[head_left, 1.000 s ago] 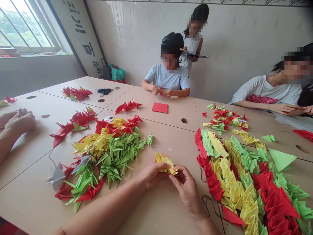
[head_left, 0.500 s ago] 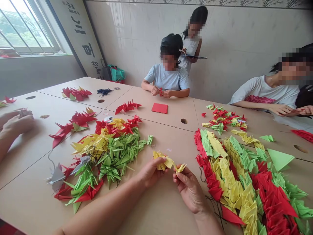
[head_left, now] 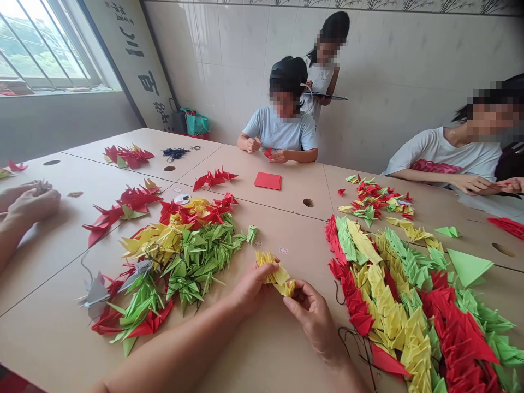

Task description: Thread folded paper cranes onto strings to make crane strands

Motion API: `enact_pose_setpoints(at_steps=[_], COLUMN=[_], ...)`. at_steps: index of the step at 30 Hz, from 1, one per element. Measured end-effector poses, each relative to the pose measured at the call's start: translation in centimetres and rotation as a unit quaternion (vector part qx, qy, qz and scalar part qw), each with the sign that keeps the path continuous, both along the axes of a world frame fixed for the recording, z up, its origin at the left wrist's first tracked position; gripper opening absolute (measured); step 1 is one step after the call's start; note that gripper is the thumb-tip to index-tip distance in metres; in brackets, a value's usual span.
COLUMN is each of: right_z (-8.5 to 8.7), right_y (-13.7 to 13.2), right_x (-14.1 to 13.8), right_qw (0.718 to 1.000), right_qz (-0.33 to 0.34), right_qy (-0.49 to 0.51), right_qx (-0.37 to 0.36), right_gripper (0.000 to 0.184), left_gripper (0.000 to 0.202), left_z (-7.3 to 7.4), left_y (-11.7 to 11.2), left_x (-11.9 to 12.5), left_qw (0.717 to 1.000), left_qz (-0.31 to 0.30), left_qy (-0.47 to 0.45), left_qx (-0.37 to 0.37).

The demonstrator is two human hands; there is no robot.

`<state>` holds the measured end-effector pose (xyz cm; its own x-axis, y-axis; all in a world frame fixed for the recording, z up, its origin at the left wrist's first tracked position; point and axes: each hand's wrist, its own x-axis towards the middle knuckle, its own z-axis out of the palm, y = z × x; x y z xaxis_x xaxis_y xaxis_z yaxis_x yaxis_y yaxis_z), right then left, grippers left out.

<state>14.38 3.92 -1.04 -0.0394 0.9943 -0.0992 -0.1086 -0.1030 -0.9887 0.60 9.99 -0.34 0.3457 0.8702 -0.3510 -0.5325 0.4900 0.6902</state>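
My left hand (head_left: 250, 288) grips a stack of yellow folded paper pieces (head_left: 270, 267) just above the tan table (head_left: 262, 349). My right hand (head_left: 311, 316) is closed in a pinch on one yellow folded piece (head_left: 287, 287), pressed against the end of that stack. A loose heap of green, yellow and red folded pieces (head_left: 180, 256) lies to the left of my hands. Long strung rows of red, yellow and green pieces (head_left: 409, 305) lie to the right.
A person in a light blue shirt (head_left: 282, 131) sits across the table folding red paper, with a red paper pad (head_left: 268, 180) before them. Another person stands behind. A person in white (head_left: 450, 155) sits at the right. Someone's hands (head_left: 24, 204) work at the left edge.
My right hand drew a single yellow piece away from the stack, then brought it back against the stack's end. The person opposite moved their hands apart.
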Motion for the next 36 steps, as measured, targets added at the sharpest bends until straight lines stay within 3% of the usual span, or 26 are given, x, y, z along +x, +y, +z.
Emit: enact_pose_setpoints(at_steps=[7,12,23,31,36], right_z=[-0.76,-0.49,-0.33,-0.87,-0.47], right_y=[0.19,0.35,0.4,0.55,0.59], right_x=[0.22,-0.07,-0.02,0.16,0.33], right_qw=[0.999,0.998,0.996,0.995,0.99], right_qz=[-0.051,-0.061,-0.087,-0.093,-0.11], right_qy=[0.009,0.02,-0.014,0.035,0.077], right_qx=[0.0,0.002,-0.008,-0.016,-0.047], right_gripper=[0.03,0.035,0.034,0.032,0.04], left_gripper=[0.023,0.021,0.019,0.017,0.018], left_z=[0.07,-0.05,0.16,0.09,0.2], left_y=[-0.05,-0.01,-0.02,0.08,0.05], left_x=[-0.19,-0.2,-0.18,-0.17,-0.22], left_qw=[1.0,0.998,0.998,0.998,0.997], left_qz=[-0.015,-0.046,-0.047,-0.049,-0.049], left_qy=[-0.01,-0.026,-0.04,-0.047,-0.051], left_qx=[0.008,0.017,0.01,-0.003,-0.03])
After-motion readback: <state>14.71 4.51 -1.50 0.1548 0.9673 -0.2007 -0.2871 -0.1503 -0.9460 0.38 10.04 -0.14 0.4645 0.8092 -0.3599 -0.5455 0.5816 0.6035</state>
